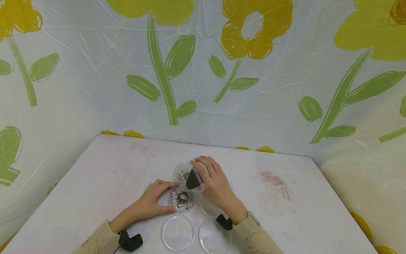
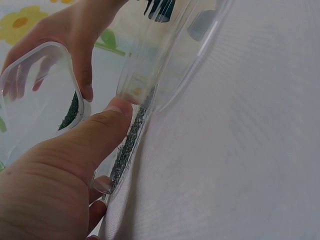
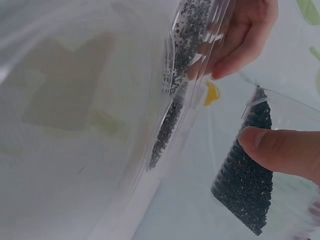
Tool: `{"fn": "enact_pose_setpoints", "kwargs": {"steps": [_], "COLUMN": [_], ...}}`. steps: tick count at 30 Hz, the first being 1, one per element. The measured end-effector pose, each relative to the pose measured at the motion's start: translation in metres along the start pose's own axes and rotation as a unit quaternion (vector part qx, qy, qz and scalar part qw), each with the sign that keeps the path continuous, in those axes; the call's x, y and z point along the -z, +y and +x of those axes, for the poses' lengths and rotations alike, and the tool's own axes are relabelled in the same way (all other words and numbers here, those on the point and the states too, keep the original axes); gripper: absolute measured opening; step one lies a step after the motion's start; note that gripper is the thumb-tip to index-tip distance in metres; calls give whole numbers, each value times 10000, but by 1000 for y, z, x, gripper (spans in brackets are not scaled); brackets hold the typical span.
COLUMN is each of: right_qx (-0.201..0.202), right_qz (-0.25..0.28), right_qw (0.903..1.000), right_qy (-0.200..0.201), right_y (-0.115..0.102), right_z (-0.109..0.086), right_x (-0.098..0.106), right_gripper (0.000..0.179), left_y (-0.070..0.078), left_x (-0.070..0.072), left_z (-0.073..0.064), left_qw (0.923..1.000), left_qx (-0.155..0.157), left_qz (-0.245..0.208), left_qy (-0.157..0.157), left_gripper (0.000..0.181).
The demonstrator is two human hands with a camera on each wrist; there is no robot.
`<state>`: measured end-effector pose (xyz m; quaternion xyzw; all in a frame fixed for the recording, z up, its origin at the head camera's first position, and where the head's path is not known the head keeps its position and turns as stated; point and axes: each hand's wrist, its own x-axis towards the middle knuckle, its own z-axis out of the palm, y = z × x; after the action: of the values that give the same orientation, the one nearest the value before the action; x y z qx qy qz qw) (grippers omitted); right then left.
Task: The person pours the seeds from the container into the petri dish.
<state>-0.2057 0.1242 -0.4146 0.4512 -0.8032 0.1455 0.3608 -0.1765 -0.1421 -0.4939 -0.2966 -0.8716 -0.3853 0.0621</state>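
My left hand [image 1: 150, 200] holds a clear petri dish [image 1: 181, 200] at its side, thumb on the near edge and fingers on the far edge. Dark granules lie scattered over that dish's bottom. Above its right side, my right hand [image 1: 219, 186] grips a clear plastic tub [image 3: 292, 117], tilted toward the left. Inside the tub, a mass of dark granules [image 3: 247, 172] has gathered toward one side, with the right thumb pressed on the wall. Just behind the held dish, another petri dish [image 1: 179, 173] has sparse granules in it, partly hidden by the tub.
Nearer me lie two clear round dishes or lids, one left [image 1: 163, 233] and one right [image 1: 199, 237]. Another clear round piece [image 1: 203, 210] sits under the right forearm. Black wrist mounts [image 1: 130, 241] are on both wrists. A flower-printed cloth [image 1: 203, 106] hangs around the white table [image 1: 136, 155].
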Motion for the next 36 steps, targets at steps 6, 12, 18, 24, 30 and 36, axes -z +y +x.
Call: {"fn": "enact_pose_setpoints", "kwargs": {"steps": [6,12,18,24,30,36], "right_qx": [-350,-950,-1917,-3086,-3566,-3976], "right_qz": [339,965,1843,2673,3270,3433], "right_qw": [9988,9907,9640,9128,8751,8508], "right_qy": [45,95,18,-46,66,144], "right_y": [5,8,9,12,19,26], "right_z": [-2,-6,-7,-7,-7,-11], "right_x": [-1,-2,1,8,13,16], "right_gripper": [96,100,109,106,101,99], "left_y": [0,1,2,2,2,2], "left_x": [-1,0,0,0,0,0], "left_z": [0,-1,0,0,-1,-1], "left_qw": [10000,10000,10000,10000,10000,10000], "left_qx": [45,8,-27,10,38,87], "left_qz": [47,52,7,-4,-13,-15], "left_qy": [-13,5,-5,-36,-26,-23], "left_gripper": [77,77,77,77,76,77]}}
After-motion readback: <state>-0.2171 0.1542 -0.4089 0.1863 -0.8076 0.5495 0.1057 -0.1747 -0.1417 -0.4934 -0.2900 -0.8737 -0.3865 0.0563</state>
